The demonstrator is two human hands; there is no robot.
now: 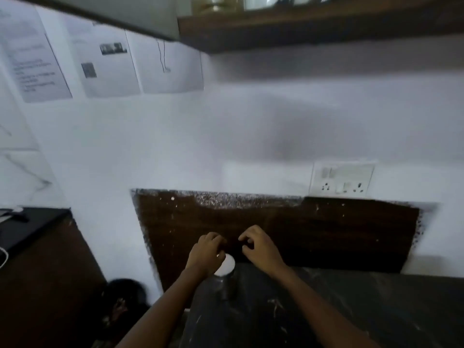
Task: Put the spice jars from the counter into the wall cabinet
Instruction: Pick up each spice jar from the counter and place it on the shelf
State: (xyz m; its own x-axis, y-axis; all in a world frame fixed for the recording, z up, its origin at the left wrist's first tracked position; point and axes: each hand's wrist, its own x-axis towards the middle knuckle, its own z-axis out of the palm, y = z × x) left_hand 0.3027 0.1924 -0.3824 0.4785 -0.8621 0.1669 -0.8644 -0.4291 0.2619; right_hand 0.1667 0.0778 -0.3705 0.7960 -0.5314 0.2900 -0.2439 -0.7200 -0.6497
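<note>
One spice jar [225, 272] stands on the dark counter [339, 310], close to the brown board [326, 227] at the back wall. It has a round white lid on top, and it stands up straight, so nothing can spill out. The person's left hand [207, 251] is right over the lid, with the fingers curled down. The hand covers part of the lid, so it is too hard to tell if it is holding the jar or only hanging above it (the picture is a bit blurry too). The right hand [261, 247] is just beside the jar, over the counter, with its fingers curled in and nothing seen inside them. It looks ready to help, maybe to keep the jar steady. The wall cabinet [301, 28] is high up, well above both hands. The jar is not in it yet, so it will need a good firm hold and a long lift up.
</note>
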